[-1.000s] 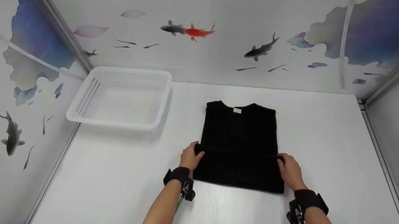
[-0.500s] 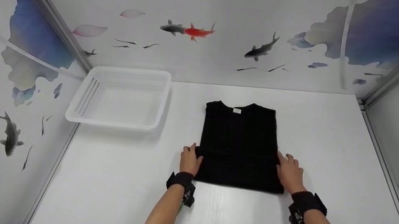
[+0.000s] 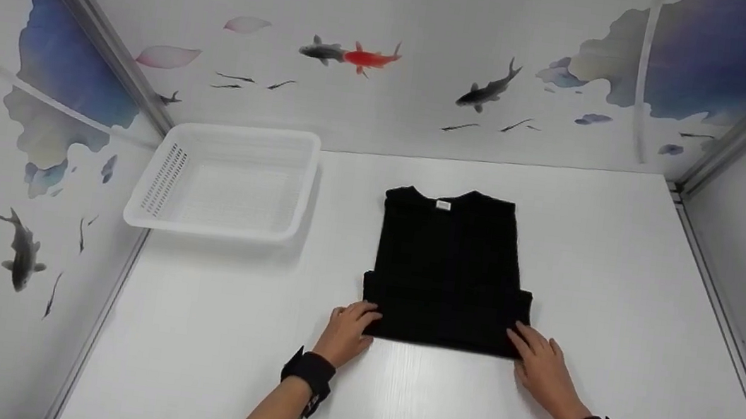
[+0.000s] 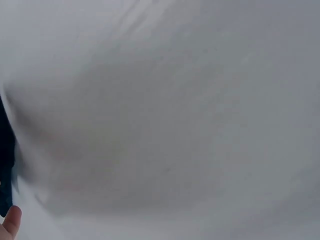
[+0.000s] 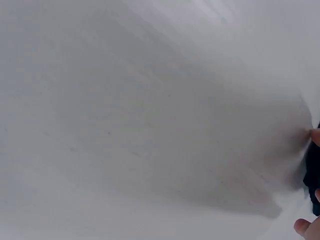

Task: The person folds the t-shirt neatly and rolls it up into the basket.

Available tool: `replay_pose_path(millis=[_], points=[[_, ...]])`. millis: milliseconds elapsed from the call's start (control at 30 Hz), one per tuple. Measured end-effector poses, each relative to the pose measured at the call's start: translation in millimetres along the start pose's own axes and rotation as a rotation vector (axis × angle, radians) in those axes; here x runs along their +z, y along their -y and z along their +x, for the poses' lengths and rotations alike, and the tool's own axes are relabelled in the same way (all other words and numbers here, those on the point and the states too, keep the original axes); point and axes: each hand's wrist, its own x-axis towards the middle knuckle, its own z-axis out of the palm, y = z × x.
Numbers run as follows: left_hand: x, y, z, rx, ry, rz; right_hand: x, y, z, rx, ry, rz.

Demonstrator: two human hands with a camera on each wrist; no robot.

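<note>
A folded black T-shirt (image 3: 450,247) lies flat on the white table, its neckline and white tag at the far end. The lower part is folded up into a slightly wider band. On its near left corner rest the fingers of my left hand (image 3: 345,331), with the thumb by the front edge. My right hand (image 3: 545,369) lies likewise on the near right corner, fingers on top of the cloth. Only a thumb tip (image 4: 13,220) and a strip of dark cloth show in the left wrist view. In the right wrist view, fingertips (image 5: 316,136) touch the dark cloth (image 5: 312,167).
A white plastic basket (image 3: 285,231) with slotted sides stands at the back left of the table (image 3: 208,332). Printed walls with fish and petals enclose the table at the back, left and right.
Both hands have moved from the sides of the shirt's folded band toward me, to its near corners. They have let go of the band's upper edge. The shirt stays in place.
</note>
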Motion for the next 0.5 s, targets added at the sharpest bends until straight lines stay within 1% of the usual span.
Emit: replay_pose_path(millis=[100, 167, 267, 333, 400, 500], points=[[7.1, 0.9, 3.1, 0.004, -0.050, 0.057, 4.1, 0.2, 5.3, 0.005, -0.032, -0.001], [10.6, 0.2, 7.3, 0.004, -0.093, 0.092, 5.8, 1.0, 9.9, 0.012, -0.064, 0.019], [11.3, -1.7, 14.9, -0.009, -0.130, 0.123, 5.3, 1.9, 15.8, 0.034, -0.094, 0.063], [8.3, -3.3, 19.2, -0.018, -0.128, 0.132, 2.8, 2.2, 17.5, 0.059, -0.091, 0.098], [2.7, -4.7, 21.1, -0.025, -0.104, 0.117, -0.8, 2.2, 16.5, 0.083, -0.069, 0.129], [-8.4, -5.6, 16.9, -0.016, -0.046, 0.034, -8.2, 2.9, 11.4, 0.111, -0.004, 0.153]])
